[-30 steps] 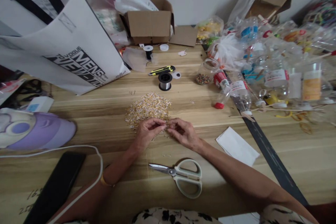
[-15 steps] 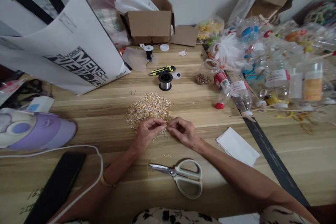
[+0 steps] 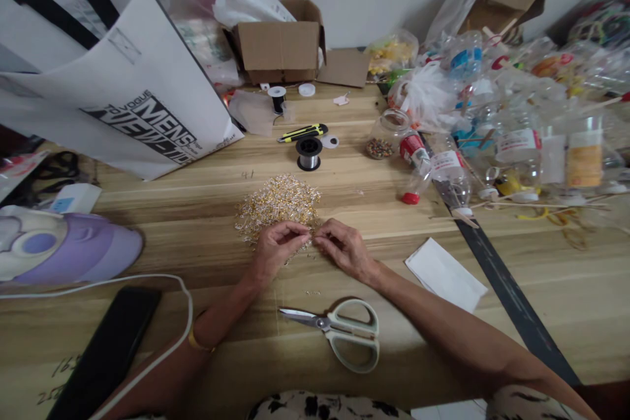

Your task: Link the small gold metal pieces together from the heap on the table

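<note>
My left hand [image 3: 279, 247] and my right hand [image 3: 346, 248] meet fingertip to fingertip at the front edge of a pile of small gold and silver pieces [image 3: 278, 203]. Both are pinched closed; whatever sits between the fingertips is too small to make out. A few loose tiny pieces [image 3: 313, 293] lie on the wooden table [image 3: 236, 354] just below the hands. Nearer to me rest scissors [image 3: 335, 328] with pale handles, their blades pointing left. Beyond the pile stands a spool of silvery wire [image 3: 309, 155], with a yellow-black utility knife [image 3: 302, 133] behind it.
To the right lie a folded white paper [image 3: 447, 274], a jar of beads [image 3: 386, 136] and a heap of plastic bottles [image 3: 512, 144]. On the left are a black phone [image 3: 105, 354], a white cable [image 3: 186, 289], a purple device [image 3: 88, 246] and a large paper bag [image 3: 118, 92]. A cardboard box [image 3: 279, 49] stands behind.
The view has shifted very slightly. Both hands keep their pinch in the same place, with only a tiny finger movement.
</note>
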{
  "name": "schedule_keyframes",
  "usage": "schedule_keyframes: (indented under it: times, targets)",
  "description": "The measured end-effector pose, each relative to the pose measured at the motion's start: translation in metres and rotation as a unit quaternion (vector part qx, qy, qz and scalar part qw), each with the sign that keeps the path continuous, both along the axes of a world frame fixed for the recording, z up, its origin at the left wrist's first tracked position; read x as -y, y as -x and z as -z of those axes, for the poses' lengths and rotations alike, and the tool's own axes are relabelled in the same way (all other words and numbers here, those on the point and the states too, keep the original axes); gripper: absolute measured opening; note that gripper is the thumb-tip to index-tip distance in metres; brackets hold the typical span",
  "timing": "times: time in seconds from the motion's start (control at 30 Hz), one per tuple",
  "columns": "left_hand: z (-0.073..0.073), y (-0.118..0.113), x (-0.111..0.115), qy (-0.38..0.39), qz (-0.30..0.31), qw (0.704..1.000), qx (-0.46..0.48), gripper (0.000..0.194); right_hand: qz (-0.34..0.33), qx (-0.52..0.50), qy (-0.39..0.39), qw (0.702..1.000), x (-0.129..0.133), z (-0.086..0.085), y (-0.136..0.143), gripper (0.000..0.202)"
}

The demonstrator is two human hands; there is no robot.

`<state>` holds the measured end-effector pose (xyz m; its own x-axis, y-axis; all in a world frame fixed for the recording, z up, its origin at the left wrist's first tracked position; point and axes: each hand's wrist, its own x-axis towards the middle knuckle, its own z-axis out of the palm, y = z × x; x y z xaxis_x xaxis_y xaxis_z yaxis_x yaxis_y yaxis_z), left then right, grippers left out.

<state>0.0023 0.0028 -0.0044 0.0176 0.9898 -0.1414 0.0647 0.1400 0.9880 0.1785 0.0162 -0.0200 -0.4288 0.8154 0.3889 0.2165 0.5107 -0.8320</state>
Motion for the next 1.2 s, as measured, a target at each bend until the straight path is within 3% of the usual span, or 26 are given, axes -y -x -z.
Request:
schedule_keyframes:
  times: [1.2]
  targets:
    - [-0.0079,-0.0057,0.0015,0.007,-0.003,1.0,-0.001,0.011,-0.02,0.019,-0.004,1.0,0.0035,-0.0002,-0.0012,0.009]
